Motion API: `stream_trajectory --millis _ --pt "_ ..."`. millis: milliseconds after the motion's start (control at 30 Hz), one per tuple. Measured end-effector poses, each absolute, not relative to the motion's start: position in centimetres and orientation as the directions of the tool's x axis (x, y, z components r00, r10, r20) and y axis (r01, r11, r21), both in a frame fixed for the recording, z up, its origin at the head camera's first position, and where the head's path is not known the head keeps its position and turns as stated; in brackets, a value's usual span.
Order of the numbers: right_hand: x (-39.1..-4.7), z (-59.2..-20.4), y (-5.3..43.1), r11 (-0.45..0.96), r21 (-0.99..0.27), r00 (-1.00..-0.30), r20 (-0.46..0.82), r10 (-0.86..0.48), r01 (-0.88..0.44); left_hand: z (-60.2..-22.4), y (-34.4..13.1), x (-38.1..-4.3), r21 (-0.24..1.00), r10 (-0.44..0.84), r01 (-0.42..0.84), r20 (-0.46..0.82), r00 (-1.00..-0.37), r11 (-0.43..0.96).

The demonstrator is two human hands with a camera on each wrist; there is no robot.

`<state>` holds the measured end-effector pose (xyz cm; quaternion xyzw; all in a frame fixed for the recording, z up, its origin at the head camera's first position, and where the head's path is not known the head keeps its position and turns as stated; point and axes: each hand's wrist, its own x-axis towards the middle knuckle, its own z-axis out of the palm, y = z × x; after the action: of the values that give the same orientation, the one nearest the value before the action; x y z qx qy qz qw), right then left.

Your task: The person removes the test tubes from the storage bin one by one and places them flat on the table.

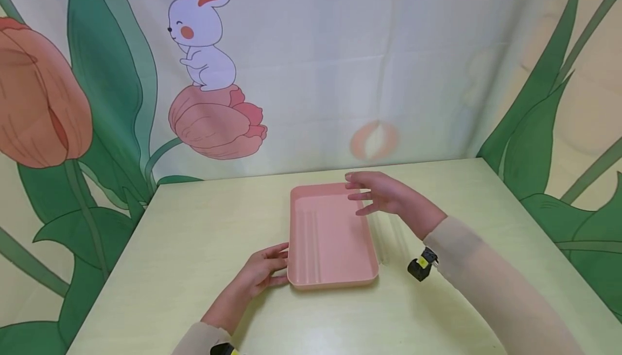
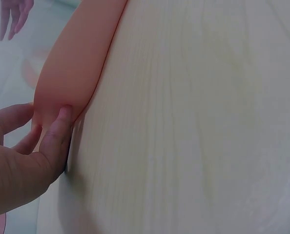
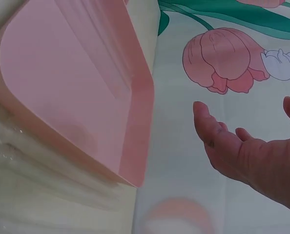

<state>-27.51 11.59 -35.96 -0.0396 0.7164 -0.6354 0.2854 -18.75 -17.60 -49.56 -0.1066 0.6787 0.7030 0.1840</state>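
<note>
A pink rectangular tray point(image 1: 340, 236) lies on the table, with clear, tube-like pieces point(image 1: 311, 247) lengthwise along its left side. My left hand point(image 1: 264, 268) rests at the tray's near left side, fingertips against the outer wall; the left wrist view shows the thumb point(image 2: 57, 134) pressing that wall. Over the tray's far right corner, my right hand point(image 1: 381, 192) hovers with its fingers spread and nothing between them. More clear tube-like pieces point(image 1: 400, 231) lie on the table just right of the tray; their exact kind is hard to make out.
The pale wood-grain table point(image 1: 209, 220) stretches to both sides of the tray. Behind it hangs a curtain point(image 1: 311, 74) printed with a rabbit and tulips. A small black device point(image 1: 421, 266) is strapped at the right sleeve point(image 1: 476, 258).
</note>
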Motion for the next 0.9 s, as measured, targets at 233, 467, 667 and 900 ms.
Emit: stream_trajectory --millis 233,467,667,900 --pt "-27.4 -37.9 10.2 0.188 -0.917 -0.81 -0.398 -0.431 0.351 -49.7 -17.6 -18.8 0.917 0.125 -0.4 -0.395 -0.91 -0.011" --pt "-27.6 -39.0 8.9 0.164 -0.897 -0.785 -0.439 -0.437 0.41 -49.6 -17.5 -18.8 0.917 0.114 -0.398 -0.394 -0.912 -0.009" --pt "-28.2 -40.1 8.0 0.159 -0.879 -0.768 -0.471 -0.434 0.449 -49.6 -17.6 -18.8 0.916 0.123 -0.401 -0.397 -0.91 -0.009" --pt "-28.5 -41.2 7.1 0.174 -0.865 -0.76 -0.498 -0.418 0.471 -49.5 -17.6 -18.7 0.915 0.127 -0.404 -0.399 -0.908 -0.012"
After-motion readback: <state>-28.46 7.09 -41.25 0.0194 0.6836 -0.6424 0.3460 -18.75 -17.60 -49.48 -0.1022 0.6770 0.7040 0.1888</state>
